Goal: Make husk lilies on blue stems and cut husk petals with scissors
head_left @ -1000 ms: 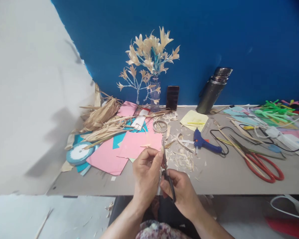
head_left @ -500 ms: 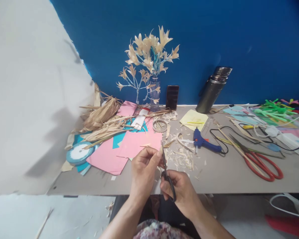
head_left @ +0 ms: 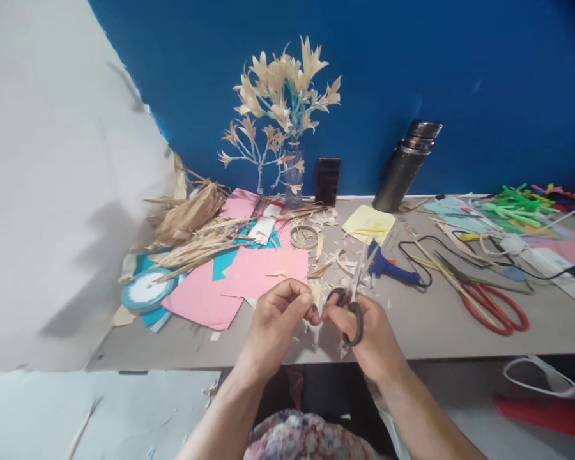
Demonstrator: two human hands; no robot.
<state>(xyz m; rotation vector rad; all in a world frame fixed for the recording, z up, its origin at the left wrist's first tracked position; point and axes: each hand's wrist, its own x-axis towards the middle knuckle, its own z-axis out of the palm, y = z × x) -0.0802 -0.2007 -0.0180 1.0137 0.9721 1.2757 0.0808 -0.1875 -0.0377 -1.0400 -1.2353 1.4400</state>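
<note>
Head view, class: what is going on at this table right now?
A person works at a cluttered table with bare hands. The right hand holds small black-handled scissors, blades pointing up and away. The left hand pinches a pale scrap right beside it; the two hands nearly meet above the table's near edge. Pale clippings lie just beyond them, with pink paper to the left and a blue glue gun and red scissors to the right.
</note>
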